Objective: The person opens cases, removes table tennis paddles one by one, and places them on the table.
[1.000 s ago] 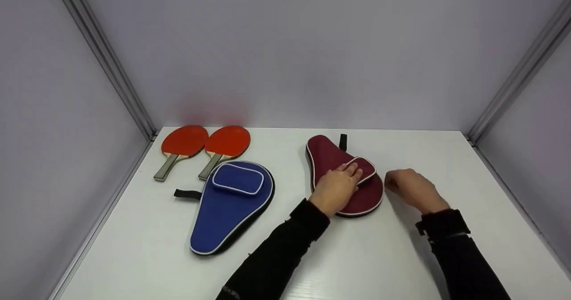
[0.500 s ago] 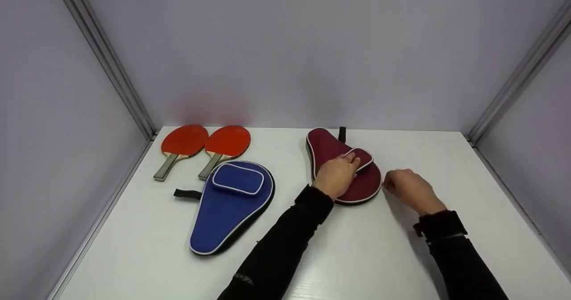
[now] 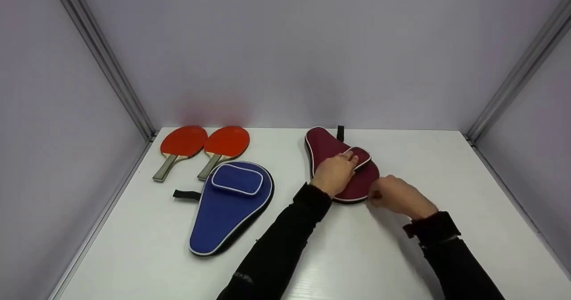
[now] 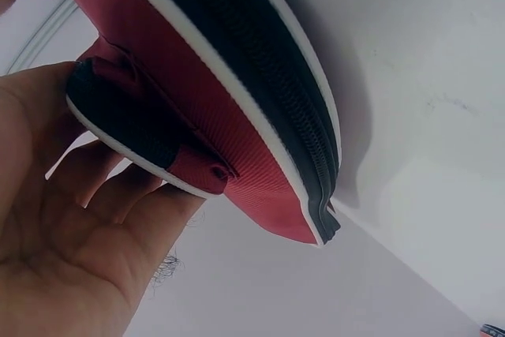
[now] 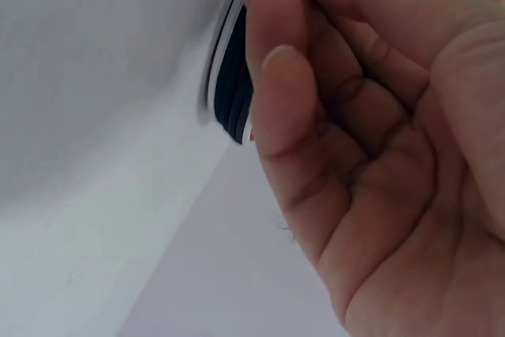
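Your left hand (image 3: 333,174) presses flat on the soft maroon case (image 3: 325,147); right hand (image 3: 392,196) pinches its near rim (the zipper's edge, probably).

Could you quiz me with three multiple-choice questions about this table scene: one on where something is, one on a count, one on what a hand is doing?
1. Where does the blue case lie?
A. left of the maroon case
B. on top of it
C. right of it

2. How many red paddles are on the table?
A. one
B. two
C. four

3. What is the left hand doing?
A. waving in the air
B. holding a paddle
C. resting on the maroon case

Answers: 1 A, the blue one sits left. 2 B, two lie side by side. 3 C, its fingers lie on the case's pocket.
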The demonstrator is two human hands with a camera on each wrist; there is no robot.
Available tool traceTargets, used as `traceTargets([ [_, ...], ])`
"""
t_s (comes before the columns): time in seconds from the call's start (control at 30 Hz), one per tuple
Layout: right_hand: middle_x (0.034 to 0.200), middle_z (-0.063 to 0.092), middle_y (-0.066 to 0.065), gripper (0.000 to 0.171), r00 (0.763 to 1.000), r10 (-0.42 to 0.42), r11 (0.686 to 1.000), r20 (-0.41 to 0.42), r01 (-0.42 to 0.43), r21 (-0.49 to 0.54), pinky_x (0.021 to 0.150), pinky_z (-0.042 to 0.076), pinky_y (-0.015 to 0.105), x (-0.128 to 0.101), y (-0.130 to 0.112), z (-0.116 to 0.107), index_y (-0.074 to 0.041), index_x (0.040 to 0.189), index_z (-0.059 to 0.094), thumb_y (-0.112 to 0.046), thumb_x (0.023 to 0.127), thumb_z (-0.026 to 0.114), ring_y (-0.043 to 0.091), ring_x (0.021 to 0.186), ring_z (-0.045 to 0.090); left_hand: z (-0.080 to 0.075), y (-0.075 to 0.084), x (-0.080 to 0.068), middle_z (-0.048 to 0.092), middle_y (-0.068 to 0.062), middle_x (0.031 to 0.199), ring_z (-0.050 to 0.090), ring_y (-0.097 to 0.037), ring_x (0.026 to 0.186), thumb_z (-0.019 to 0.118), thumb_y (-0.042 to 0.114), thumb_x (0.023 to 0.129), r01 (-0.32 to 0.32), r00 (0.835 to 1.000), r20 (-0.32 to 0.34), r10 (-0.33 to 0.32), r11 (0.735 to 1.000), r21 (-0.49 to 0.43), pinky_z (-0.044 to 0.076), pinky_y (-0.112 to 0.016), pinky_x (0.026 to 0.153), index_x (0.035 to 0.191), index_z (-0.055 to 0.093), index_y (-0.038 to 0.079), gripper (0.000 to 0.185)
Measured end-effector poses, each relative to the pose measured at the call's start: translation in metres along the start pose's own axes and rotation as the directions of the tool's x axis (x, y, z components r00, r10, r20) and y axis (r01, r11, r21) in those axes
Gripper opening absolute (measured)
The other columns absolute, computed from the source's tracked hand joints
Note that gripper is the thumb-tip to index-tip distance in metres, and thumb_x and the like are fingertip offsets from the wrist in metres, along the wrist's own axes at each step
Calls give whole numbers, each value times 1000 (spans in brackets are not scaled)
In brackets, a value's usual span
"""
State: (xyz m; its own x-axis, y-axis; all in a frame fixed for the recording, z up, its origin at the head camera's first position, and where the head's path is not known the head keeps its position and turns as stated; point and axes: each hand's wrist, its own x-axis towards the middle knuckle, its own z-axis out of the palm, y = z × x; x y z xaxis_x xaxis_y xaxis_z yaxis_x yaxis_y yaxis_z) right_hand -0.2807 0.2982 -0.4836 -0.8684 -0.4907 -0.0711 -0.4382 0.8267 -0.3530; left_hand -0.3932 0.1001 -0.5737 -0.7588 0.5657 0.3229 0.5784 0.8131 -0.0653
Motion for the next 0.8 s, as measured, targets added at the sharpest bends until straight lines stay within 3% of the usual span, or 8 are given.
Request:
traceTargets([
  [0.23,69,53,-13,32,998,-26,997,-55,22,-74,63,37,24,1,-5,2,-17,70,71,3,92,81,7,66,45,-5,-6,-3,60,0,180,64,-18,163,66,47,120,-2,995,101,13,994,-108,58,-35,131,173,61,26,57],
  [0.3,69,51,-14,32,997,-31,996,-68,25,-85,62,36,24,0,-5,1,-18,69,70,3,91,81,7,66,44,-30,-2,-10,59,-1,181,61,-17,166,67,46,120,11,988,156,10,992,-128,55,-36,134,175,59,25,59],
  [0.33,69,51,-14,32,997,-33,996,-73,26,-89,62,36,24,0,-6,1,-18,68,70,3,90,81,7,66,44,-30,-3,-10,58,-1,181,61,-18,166,67,49,120,12,985,170,11,991,-134,55,-37,134,175,59,25,61],
  [0.47,70,59,-13,26,996,-34,994,-88,24,-105,61,39,24,0,-4,0,-16,73,79,2,92,82,7,66,46,-68,-1,-23,61,1,179,67,-18,159,66,48,120,8,977,213,18,992,-123,63,-42,125,175,59,27,59],
  [0.53,71,63,-12,23,995,-28,994,-93,18,-106,61,40,24,0,-3,-1,-14,76,83,2,93,82,7,66,48,-65,-6,-24,60,3,179,68,-18,158,64,49,120,2,975,219,27,991,-132,64,-43,124,175,58,28,59],
  [0.57,72,66,-11,22,995,-26,994,-97,15,-106,61,41,23,-1,-1,-2,-14,79,85,2,93,82,6,66,48,-76,-6,-29,62,4,178,69,-16,156,65,48,120,-6,976,213,35,991,-134,66,-45,121,174,60,29,58],
  [0.63,72,68,-10,22,995,-24,994,-101,14,-104,60,41,23,-1,1,-2,-13,81,86,3,94,81,6,66,49,-76,-8,-34,65,5,175,71,-15,154,67,50,118,-22,981,188,45,993,-119,70,-48,113,173,62,28,59],
  [0.8,75,73,-8,19,994,-7,993,-113,-6,-114,60,42,25,-2,8,-5,-12,87,89,4,94,81,7,67,50,-109,-5,-51,66,2,175,68,-20,158,69,45,116,-11,973,224,49,986,-167,67,-48,118,173,62,24,61],
])
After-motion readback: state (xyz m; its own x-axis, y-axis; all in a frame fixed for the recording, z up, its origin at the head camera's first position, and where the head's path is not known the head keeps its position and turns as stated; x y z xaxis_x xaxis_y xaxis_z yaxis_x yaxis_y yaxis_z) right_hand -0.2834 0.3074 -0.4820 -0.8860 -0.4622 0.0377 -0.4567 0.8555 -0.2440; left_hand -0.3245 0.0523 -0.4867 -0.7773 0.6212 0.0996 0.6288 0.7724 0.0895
